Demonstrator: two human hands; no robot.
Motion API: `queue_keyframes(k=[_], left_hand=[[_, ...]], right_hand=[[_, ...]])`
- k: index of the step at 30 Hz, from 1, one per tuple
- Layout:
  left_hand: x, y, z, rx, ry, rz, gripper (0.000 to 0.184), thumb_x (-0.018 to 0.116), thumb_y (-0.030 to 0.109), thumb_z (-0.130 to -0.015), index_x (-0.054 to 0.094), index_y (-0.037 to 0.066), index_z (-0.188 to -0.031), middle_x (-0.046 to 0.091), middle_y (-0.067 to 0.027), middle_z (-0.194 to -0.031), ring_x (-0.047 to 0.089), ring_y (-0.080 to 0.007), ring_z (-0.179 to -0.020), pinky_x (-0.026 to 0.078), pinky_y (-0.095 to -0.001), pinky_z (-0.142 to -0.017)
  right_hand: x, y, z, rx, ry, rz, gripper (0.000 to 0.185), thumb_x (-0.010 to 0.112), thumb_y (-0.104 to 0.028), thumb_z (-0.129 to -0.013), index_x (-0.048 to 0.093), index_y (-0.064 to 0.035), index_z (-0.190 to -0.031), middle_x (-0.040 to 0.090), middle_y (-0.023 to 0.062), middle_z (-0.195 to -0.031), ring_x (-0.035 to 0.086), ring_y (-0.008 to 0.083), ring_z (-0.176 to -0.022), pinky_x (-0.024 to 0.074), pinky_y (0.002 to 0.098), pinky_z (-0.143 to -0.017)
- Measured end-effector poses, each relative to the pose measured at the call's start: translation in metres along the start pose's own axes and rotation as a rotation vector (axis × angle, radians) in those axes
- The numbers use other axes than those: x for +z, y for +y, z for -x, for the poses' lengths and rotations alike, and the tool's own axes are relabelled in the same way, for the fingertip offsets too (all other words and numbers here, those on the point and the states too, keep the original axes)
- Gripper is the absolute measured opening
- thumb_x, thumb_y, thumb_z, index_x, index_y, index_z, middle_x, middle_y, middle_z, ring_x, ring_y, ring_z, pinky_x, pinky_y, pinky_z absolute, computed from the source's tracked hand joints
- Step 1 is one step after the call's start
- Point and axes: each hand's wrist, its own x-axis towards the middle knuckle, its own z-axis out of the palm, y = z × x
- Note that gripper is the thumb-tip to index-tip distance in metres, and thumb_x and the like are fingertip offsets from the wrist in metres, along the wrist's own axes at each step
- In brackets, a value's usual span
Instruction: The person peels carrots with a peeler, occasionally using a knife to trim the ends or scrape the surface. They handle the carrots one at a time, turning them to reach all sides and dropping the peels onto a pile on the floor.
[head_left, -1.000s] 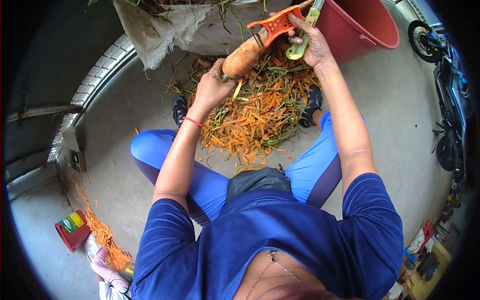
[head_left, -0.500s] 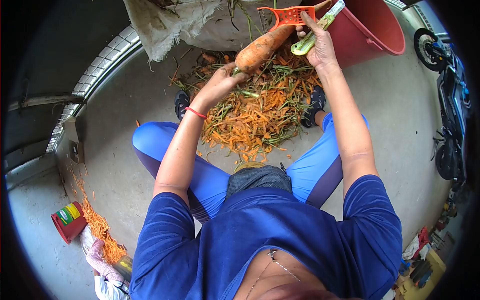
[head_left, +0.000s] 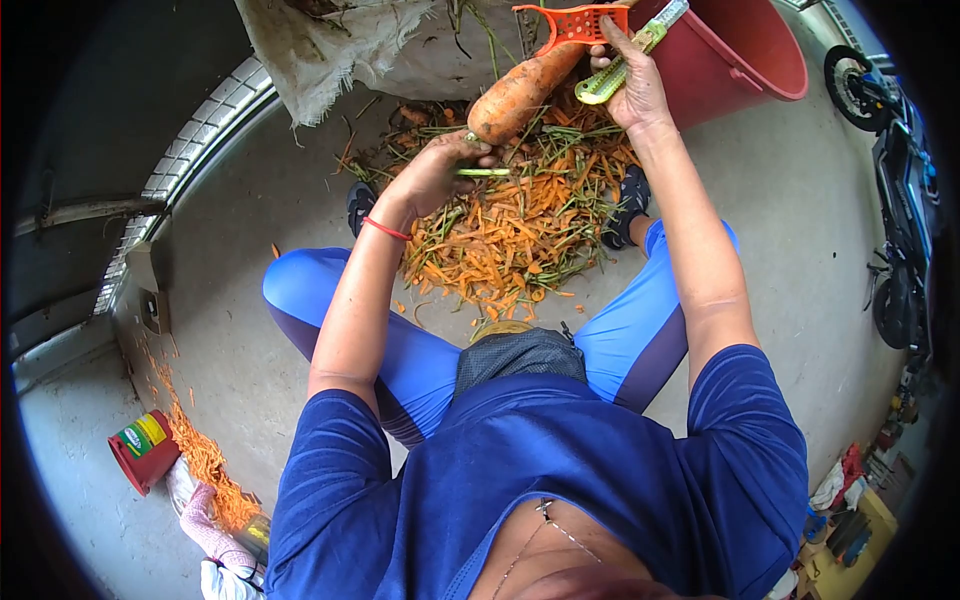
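A large orange carrot (head_left: 520,97), with dirt on its skin, slants above the peelings, crown end toward my left hand (head_left: 440,170). The fingers of that hand are closed at the crown, around its green stalk. A cut-looking piece of green stalk (head_left: 484,172) shows just below these fingers; whether they grip it I cannot tell. My right hand (head_left: 637,92) is closed around an orange plastic peeler (head_left: 572,27) and a green utility knife (head_left: 622,68), whose blade end points up and right. The carrot's thin end passes behind the peeler, partly hidden.
A heap of carrot peelings and green stalks (head_left: 520,240) lies between my feet. The red bucket (head_left: 715,60) stands at upper right, a pale sack (head_left: 330,55) at upper left. Another person's pink sleeve (head_left: 207,520), a small red bucket (head_left: 143,450) and a motorbike (head_left: 905,200) are farther off.
My left hand has shifted slightly down from the carrot's crown, and a piece of green stalk now shows beneath its fingers. The right hand has barely moved, still holding peeler and knife.
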Motion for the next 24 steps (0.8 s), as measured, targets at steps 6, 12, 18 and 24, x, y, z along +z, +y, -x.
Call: queue_keyframes(k=[6, 12, 18, 24], left_hand=[[-0.036, -0.024, -0.030, 0.121, -0.015, -0.250, 0.022, 0.050, 0.020, -0.082, 0.059, 0.007, -0.098, 0.059, 0.0028, -0.077, 0.049, -0.0041, -0.066, 0.037, -0.0206, -0.052], [-0.014, -0.019, -0.019, 0.456, 0.235, -0.159, 0.033, 0.040, 0.031, -0.092, 0.060, 0.005, -0.096, 0.053, 0.0020, -0.069, 0.040, -0.0069, -0.056, 0.033, -0.0240, -0.050], [-0.019, -0.008, -0.020, 0.484, 0.749, -0.815, 0.053, 0.036, 0.042, -0.097, 0.065, -0.002, -0.092, 0.059, -0.0285, -0.075, 0.056, -0.0460, -0.076, 0.046, -0.0436, -0.069], [-0.023, 0.001, -0.011, 0.472, 0.814, -0.968, 0.051, 0.036, 0.041, -0.097, 0.066, 0.000, -0.093, 0.061, -0.0274, -0.080, 0.059, -0.0445, -0.080, 0.047, -0.0452, -0.070]], right_hand=[[0.003, 0.006, 0.003, -0.024, 0.011, -0.002, 0.021, 0.067, -0.012, -0.085, 0.058, -0.0061, -0.103, 0.059, 0.0012, -0.092, 0.055, 0.0082, -0.069, 0.0440, 0.0174, -0.055], [-0.004, -0.001, 0.001, -0.018, -0.013, 0.002, 0.023, 0.066, -0.013, -0.086, 0.059, -0.0046, -0.106, 0.060, 0.0020, -0.092, 0.056, 0.0093, -0.073, 0.0450, 0.0187, -0.056], [0.031, -0.020, 0.022, -0.130, 0.163, 0.406, 0.016, 0.065, -0.019, -0.086, 0.060, -0.0090, -0.097, 0.060, -0.0008, -0.078, 0.055, 0.0085, -0.061, 0.0403, 0.0197, -0.045], [0.034, -0.002, 0.038, -0.043, 0.102, 0.568, 0.031, 0.076, -0.021, -0.077, 0.064, -0.0009, -0.098, 0.065, 0.0035, -0.080, 0.059, 0.0065, -0.062, 0.0442, 0.0170, -0.049]])
